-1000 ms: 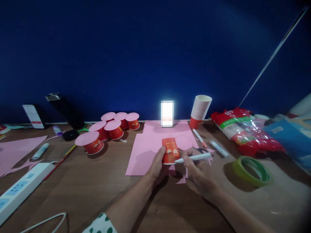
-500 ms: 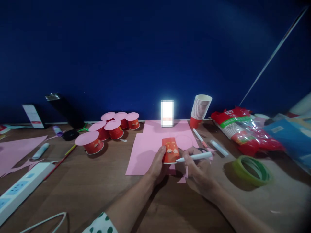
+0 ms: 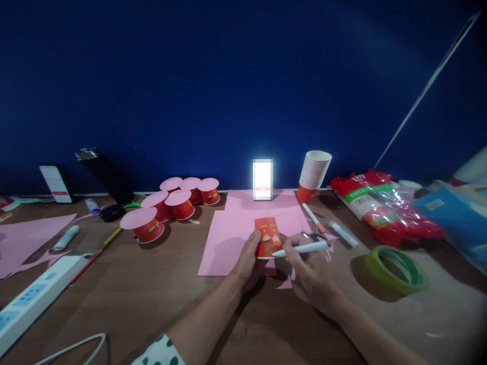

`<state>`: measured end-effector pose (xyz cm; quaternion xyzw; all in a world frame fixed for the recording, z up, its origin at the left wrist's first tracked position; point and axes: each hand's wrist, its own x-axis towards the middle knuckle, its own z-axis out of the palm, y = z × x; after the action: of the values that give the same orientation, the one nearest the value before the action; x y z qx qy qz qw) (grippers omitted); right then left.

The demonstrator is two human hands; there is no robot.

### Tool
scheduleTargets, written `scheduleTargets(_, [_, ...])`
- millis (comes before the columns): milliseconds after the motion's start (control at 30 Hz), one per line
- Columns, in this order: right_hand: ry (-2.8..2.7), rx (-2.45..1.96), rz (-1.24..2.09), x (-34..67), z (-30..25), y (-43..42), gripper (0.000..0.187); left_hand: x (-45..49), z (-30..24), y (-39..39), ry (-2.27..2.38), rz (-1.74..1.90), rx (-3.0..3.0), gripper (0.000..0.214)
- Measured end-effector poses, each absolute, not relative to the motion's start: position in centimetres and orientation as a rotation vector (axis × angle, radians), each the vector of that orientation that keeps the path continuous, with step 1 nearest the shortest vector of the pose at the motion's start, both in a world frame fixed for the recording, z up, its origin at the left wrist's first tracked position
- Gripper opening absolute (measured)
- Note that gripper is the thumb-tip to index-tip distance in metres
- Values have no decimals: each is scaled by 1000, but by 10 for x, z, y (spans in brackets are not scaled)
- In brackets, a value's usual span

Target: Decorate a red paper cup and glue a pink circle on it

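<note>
My left hand (image 3: 249, 259) is closed round a red paper cup (image 3: 268, 236) with small gold-and-white prints, its white rim turned down towards me. Between the fingers of my right hand (image 3: 310, 271) is a white marker (image 3: 306, 248), its tip at the cup's lower right, near the rim. Whether the tip touches the cup I cannot tell. Beneath both hands lie pink paper sheets (image 3: 216, 243), with a cut pink circle (image 3: 288, 224) just beyond the cup. Dark-handled scissors (image 3: 318, 236) are partly hidden behind my right hand.
Several upturned red cups topped with pink discs (image 3: 143, 218) stand at left. A cup stack (image 3: 315, 170) and a lit phone (image 3: 262, 180) are at the back. On the right lie a red cup bag (image 3: 380, 203) and a tape roll (image 3: 397, 268); a power strip (image 3: 41, 291) is left.
The marker's tip has shifted slightly left along the cup's lower edge, my right hand moving with it. The whole view has moved a little; my left hand keeps its hold on the cup.
</note>
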<state>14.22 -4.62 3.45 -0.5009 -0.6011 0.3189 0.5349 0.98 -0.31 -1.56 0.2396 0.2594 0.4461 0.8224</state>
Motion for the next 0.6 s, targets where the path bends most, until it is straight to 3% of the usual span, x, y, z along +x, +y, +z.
scheduleTargets(167, [-1421,-1181,773,142,39,-47,20,10,-14,-4,524,888,549,56])
scheduleTargets(600, [-1525,-1192,785,146,31,-46,18,13,-7,-4,508,988,514,43])
